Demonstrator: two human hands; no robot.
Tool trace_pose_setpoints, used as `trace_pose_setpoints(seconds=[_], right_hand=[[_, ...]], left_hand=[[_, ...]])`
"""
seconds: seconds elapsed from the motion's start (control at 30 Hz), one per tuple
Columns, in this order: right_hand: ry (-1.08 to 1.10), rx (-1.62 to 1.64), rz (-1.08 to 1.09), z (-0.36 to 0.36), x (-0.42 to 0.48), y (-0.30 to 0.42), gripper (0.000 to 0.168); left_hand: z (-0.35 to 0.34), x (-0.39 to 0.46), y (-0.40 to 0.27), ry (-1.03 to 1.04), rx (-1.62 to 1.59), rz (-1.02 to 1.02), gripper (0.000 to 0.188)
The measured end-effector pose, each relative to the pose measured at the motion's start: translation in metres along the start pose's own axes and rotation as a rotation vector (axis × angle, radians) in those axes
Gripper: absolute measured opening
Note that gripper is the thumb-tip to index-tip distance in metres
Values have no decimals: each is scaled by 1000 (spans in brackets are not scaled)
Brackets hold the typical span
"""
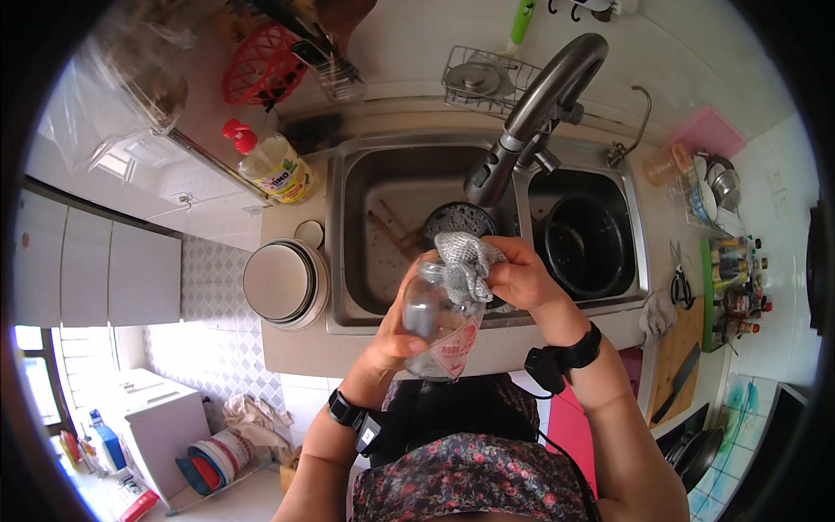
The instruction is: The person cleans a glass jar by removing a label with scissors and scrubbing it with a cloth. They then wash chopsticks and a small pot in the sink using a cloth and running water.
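Observation:
My left hand (pixel 393 333) grips a clear glass jar (pixel 427 320) with a printed diamond-shaped label. The jar is held tilted in front of the sink's near edge. In my right hand (pixel 527 277) is a crumpled silvery mesh scrubbing cloth (pixel 466 264), pressed against the jar's mouth. Behind the cloth, a dark bowl (pixel 456 217) of soapy water sits in the large sink basin (pixel 391 179), partly hidden by my hands. Wooden chopsticks (pixel 385 233) lie on the basin floor to its left.
A curved metal faucet (pixel 522 117) reaches over the large basin. The smaller basin holds a black pot (pixel 580 245). Left of the sink are stacked plates and bowls (pixel 277 284) and an Omo dish soap bottle (pixel 277 169). At right, a knife (pixel 678 385) lies on a cutting board (pixel 665 365), near scissors (pixel 682 284).

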State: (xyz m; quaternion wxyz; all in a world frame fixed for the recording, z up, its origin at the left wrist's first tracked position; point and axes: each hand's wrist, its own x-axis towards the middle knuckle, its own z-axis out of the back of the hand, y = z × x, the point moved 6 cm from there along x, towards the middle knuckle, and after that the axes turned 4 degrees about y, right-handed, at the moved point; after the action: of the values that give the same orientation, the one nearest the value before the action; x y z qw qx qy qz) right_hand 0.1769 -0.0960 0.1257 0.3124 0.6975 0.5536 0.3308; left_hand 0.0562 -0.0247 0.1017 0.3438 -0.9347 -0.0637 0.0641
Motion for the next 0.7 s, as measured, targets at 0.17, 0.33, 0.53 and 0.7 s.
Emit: trace_pose_setpoints(seconds=[0.17, 0.33, 0.53, 0.7], right_hand=[[-82, 246, 166, -1, 0, -3, 41], [-243, 9, 122, -5, 0, -1, 50], [-354, 79, 76, -22, 5, 5, 45], [-426, -185, 103, -28, 13, 8, 29]], left_hand=[[-2, 1, -5, 54, -17, -26, 111], [3, 1, -13, 27, 121, -52, 110], [-4, 0, -22, -63, 249, -77, 106], [-1, 3, -33, -150, 664, -240, 103]])
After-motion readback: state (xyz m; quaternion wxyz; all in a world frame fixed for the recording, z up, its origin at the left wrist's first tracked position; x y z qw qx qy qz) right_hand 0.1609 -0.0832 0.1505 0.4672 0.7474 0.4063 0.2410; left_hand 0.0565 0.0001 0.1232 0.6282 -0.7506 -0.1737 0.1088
